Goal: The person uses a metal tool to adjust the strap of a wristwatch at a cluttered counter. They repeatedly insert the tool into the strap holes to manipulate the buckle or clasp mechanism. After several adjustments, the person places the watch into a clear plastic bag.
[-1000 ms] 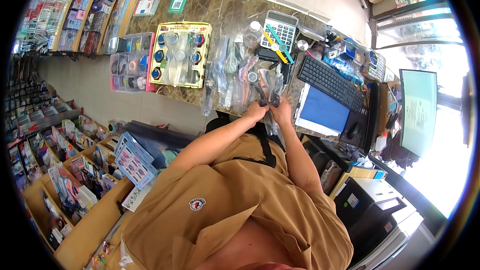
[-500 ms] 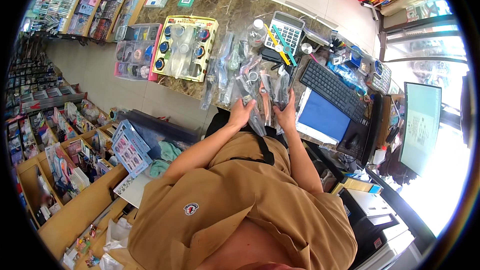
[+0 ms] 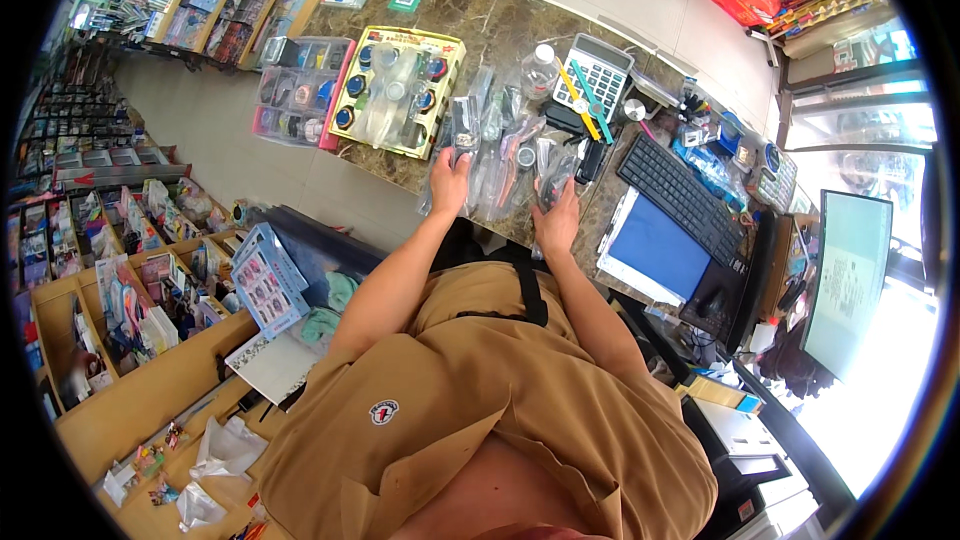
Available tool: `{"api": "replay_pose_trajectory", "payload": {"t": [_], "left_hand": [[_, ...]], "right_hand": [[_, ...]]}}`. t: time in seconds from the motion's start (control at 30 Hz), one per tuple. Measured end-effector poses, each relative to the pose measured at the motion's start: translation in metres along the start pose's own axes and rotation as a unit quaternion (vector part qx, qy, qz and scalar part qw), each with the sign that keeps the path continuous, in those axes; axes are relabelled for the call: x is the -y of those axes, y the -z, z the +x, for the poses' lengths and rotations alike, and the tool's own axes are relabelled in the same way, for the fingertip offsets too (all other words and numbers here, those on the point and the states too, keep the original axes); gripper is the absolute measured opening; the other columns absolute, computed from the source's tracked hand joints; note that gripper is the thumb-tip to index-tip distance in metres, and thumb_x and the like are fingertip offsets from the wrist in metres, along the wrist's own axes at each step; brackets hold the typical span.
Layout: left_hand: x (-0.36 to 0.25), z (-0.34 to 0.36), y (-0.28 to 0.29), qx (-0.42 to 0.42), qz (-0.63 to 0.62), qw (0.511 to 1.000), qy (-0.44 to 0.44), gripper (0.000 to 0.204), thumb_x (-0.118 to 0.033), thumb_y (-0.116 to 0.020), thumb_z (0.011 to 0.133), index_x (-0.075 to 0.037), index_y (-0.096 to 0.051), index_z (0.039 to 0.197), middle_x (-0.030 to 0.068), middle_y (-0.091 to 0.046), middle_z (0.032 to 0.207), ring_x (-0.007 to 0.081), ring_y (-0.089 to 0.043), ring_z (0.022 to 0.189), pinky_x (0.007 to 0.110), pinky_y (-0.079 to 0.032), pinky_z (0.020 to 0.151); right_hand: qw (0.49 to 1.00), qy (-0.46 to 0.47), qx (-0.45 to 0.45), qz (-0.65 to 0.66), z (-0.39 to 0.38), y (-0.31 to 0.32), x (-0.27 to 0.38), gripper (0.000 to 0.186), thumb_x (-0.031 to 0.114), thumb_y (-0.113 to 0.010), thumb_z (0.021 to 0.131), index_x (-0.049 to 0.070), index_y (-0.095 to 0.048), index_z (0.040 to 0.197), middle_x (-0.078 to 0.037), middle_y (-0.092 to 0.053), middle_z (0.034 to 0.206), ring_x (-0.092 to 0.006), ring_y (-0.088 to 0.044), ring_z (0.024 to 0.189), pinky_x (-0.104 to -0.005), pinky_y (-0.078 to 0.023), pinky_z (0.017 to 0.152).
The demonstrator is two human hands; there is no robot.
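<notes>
Several wristwatches in clear plastic sleeves (image 3: 496, 175) lie in an overlapping row along the near side of the marbled counter (image 3: 500, 12). My left hand (image 3: 449, 182) is closed on the near end of a sleeved dark watch (image 3: 464, 128) at the left of the row. At the row's right end, my right hand (image 3: 557, 223) grips another sleeved dark watch (image 3: 553, 178) near the counter edge. Just left of the row lies a yellow-edged box (image 3: 447, 90) with blue-faced watches and clear sleeves on it.
Beyond the sleeves are a clear bottle (image 3: 540, 73), a calculator (image 3: 603, 60), and a yellow watch (image 3: 578, 103) beside a green one. A keyboard (image 3: 682, 190) and a blue folder (image 3: 655, 247) lie to the right. A compartmented watch case (image 3: 290, 90) sits at the far left.
My left hand has moved left and away from me, now on a different sleeved watch. My right hand has shifted slightly left and nearer. The sleeves between them lie farther onto the counter.
</notes>
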State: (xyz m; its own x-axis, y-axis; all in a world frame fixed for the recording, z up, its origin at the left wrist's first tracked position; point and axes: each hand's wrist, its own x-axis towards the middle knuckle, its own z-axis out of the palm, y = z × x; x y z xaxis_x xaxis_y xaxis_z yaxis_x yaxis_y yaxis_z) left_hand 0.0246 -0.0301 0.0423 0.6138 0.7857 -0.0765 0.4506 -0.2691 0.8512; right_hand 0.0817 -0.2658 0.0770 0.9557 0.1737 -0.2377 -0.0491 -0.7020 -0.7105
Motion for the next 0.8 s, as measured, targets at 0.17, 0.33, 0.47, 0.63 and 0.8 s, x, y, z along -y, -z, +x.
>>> {"api": "replay_pose_trajectory", "payload": {"t": [0.17,0.33,0.47,0.63,0.8], "left_hand": [[-0.011,0.028,0.014,0.095,0.022,0.995,0.007,0.040,-0.024,-0.069,0.103,0.005,-0.066,0.131,0.0237,-0.072,0.125,0.0405,-0.068,0.122,0.046,-0.051,0.108],[-0.018,0.021,0.014,0.109,0.162,0.981,0.008,0.060,-0.021,-0.078,0.093,0.009,-0.058,0.142,0.0333,-0.043,0.157,0.0497,-0.040,0.148,0.052,-0.034,0.126],[-0.011,0.012,0.019,0.124,0.165,0.978,0.022,0.072,-0.020,-0.078,0.092,0.008,-0.048,0.152,0.0339,-0.036,0.163,0.0516,-0.032,0.153,0.054,-0.029,0.128],[-0.017,0.025,0.024,0.194,0.110,0.974,0.032,0.074,-0.006,-0.069,0.091,0.008,-0.042,0.157,0.0360,-0.029,0.168,0.0521,-0.029,0.157,0.054,-0.025,0.131],[0.008,0.044,0.038,0.207,-0.020,0.973,-0.097,0.074,0.004,-0.059,0.091,0.008,-0.036,0.161,0.0353,-0.029,0.170,0.0468,-0.028,0.161,0.046,-0.025,0.134]], "right_hand": [[1.000,0.018,-0.006,-0.016,0.004,0.011,-0.010,0.096,0.007,-0.078,0.080,-0.001,-0.033,0.165,-0.029,-0.060,0.144,-0.0475,-0.063,0.127,-0.0503,-0.052,0.108],[0.997,0.021,-0.055,0.054,-0.026,0.052,0.037,0.090,0.008,-0.078,0.086,-0.002,-0.033,0.164,-0.029,-0.050,0.158,-0.0462,-0.055,0.142,-0.0467,-0.046,0.117],[0.984,0.102,-0.132,0.068,-0.030,0.051,0.084,0.090,0.008,-0.080,0.088,-0.002,-0.033,0.164,-0.029,-0.051,0.155,-0.0431,-0.057,0.140,-0.0458,-0.046,0.117],[0.972,0.108,-0.116,0.173,0.006,-0.034,0.122,0.097,0.005,-0.084,0.088,-0.006,-0.028,0.166,-0.027,-0.044,0.161,-0.0390,-0.050,0.146,-0.0447,-0.046,0.118],[0.995,0.102,-0.007,0.020,0.018,-0.081,0.101,0.104,0.024,-0.091,0.087,-0.004,-0.029,0.167,-0.027,-0.049,0.153,-0.0400,-0.057,0.133,-0.0468,-0.048,0.114]]}}
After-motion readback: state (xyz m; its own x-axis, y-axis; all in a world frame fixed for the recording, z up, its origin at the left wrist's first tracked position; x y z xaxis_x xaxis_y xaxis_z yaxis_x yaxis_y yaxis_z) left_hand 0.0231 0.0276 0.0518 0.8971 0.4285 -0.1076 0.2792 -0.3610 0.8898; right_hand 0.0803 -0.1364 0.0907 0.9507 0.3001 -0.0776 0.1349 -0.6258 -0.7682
